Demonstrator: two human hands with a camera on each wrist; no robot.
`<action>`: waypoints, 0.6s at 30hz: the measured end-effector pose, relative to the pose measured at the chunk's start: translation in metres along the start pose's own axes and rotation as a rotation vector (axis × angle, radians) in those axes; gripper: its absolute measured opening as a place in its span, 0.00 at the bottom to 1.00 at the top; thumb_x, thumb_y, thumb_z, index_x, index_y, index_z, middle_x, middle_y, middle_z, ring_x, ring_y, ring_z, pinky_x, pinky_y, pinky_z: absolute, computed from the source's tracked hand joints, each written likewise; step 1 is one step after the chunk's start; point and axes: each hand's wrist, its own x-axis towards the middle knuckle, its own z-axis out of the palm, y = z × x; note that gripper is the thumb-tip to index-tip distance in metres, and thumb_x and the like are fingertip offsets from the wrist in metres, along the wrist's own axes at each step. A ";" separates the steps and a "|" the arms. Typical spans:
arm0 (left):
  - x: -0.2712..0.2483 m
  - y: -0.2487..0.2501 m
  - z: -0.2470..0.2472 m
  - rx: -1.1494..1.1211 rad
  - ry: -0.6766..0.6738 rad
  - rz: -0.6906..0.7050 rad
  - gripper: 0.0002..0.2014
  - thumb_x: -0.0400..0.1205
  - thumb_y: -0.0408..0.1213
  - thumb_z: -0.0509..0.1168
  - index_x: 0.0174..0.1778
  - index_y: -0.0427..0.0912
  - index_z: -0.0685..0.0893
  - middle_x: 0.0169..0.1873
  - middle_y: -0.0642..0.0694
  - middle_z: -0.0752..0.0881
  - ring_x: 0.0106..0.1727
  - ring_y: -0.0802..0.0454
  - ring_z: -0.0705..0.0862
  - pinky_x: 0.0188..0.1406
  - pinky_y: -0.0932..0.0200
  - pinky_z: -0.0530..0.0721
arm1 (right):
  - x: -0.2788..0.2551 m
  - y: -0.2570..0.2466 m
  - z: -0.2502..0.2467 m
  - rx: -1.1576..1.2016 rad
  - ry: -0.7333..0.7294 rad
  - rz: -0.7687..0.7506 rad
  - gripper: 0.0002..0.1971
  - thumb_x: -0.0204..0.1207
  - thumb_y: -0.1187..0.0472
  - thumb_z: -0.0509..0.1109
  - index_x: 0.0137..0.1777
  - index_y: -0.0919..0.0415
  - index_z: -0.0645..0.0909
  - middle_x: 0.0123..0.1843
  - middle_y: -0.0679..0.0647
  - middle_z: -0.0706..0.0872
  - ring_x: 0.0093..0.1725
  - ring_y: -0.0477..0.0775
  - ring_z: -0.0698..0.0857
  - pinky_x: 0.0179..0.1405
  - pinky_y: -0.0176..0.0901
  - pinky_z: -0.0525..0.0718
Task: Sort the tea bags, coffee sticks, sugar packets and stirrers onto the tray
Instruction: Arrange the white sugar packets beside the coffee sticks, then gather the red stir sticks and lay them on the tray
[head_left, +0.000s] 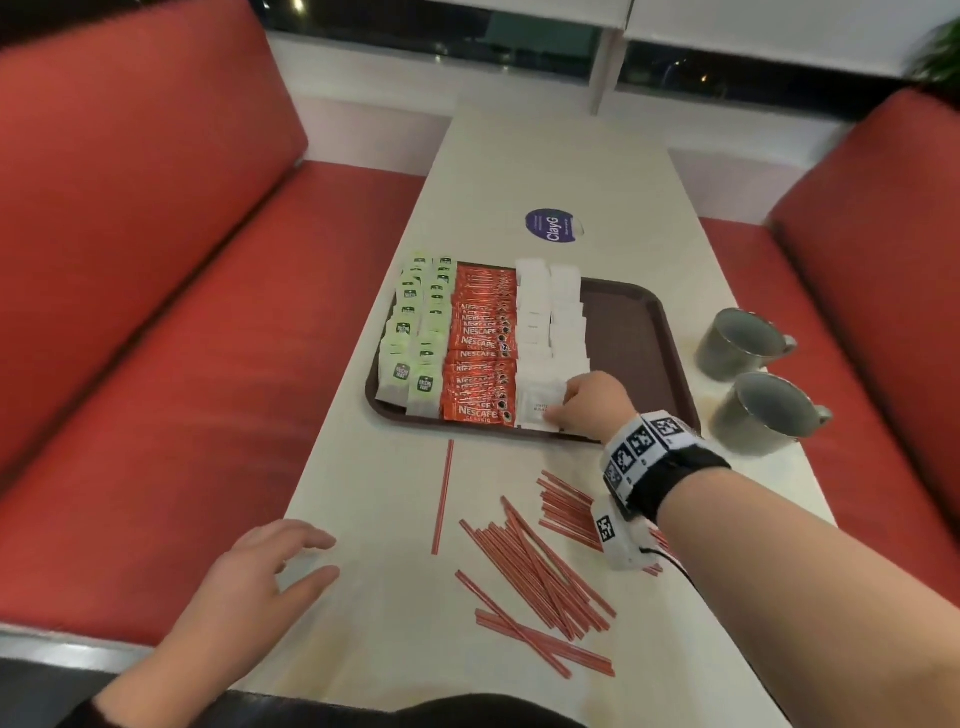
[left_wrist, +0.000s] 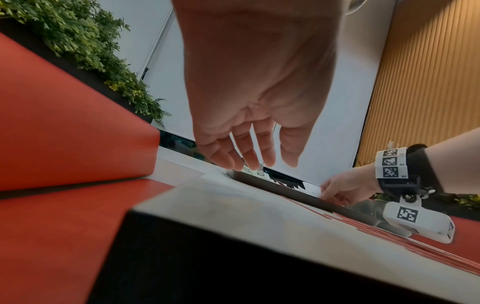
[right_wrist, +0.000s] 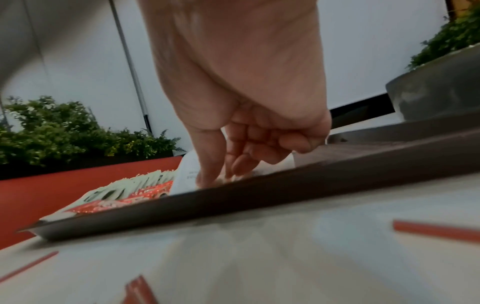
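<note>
Left hand (head_left: 260, 566) nearest, hovering over near-left counter (head_left: 374, 597) edge, fingers spread and relaxed, grip empty. Red stirrers (head_left: 535, 577) loose on counter just in front of tray, one stray stirrer (head_left: 442, 498) lying apart to the left, none on tray. Right hand (head_left: 587, 402) at near edge of brown tray (head_left: 634, 312), thumb and fingers curled, grip pinching white sugar packet (head_left: 537, 410) at front of the sugar rows. Sugar packets (head_left: 550, 312) in two white columns mid-tray. Coffee sticks (head_left: 483, 343) in red column just left of sugar, touching. Tea bags (head_left: 415, 332) in two green-white columns at far left, overhanging tray edge. Right part of tray bare. Two grey mugs (head_left: 748, 374) on counter right of tray.
</note>
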 end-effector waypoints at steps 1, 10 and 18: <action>0.001 -0.002 0.000 0.000 -0.006 0.011 0.14 0.73 0.38 0.76 0.43 0.64 0.83 0.57 0.80 0.73 0.56 0.69 0.77 0.47 0.74 0.72 | -0.003 0.000 -0.004 0.031 0.026 -0.008 0.11 0.72 0.54 0.76 0.37 0.58 0.79 0.37 0.49 0.81 0.43 0.50 0.81 0.34 0.38 0.73; 0.028 0.032 -0.004 -0.046 -0.051 0.004 0.08 0.77 0.39 0.71 0.44 0.61 0.84 0.47 0.68 0.82 0.47 0.68 0.79 0.41 0.79 0.72 | -0.087 0.096 -0.035 0.006 0.153 0.107 0.06 0.79 0.56 0.67 0.50 0.57 0.83 0.50 0.53 0.87 0.49 0.54 0.82 0.49 0.45 0.79; 0.098 0.080 0.043 0.306 -0.267 -0.003 0.26 0.79 0.50 0.67 0.72 0.46 0.76 0.68 0.49 0.79 0.64 0.51 0.78 0.63 0.61 0.73 | -0.109 0.108 0.006 -0.369 -0.081 0.049 0.21 0.82 0.42 0.56 0.62 0.56 0.77 0.63 0.55 0.77 0.62 0.60 0.74 0.60 0.49 0.76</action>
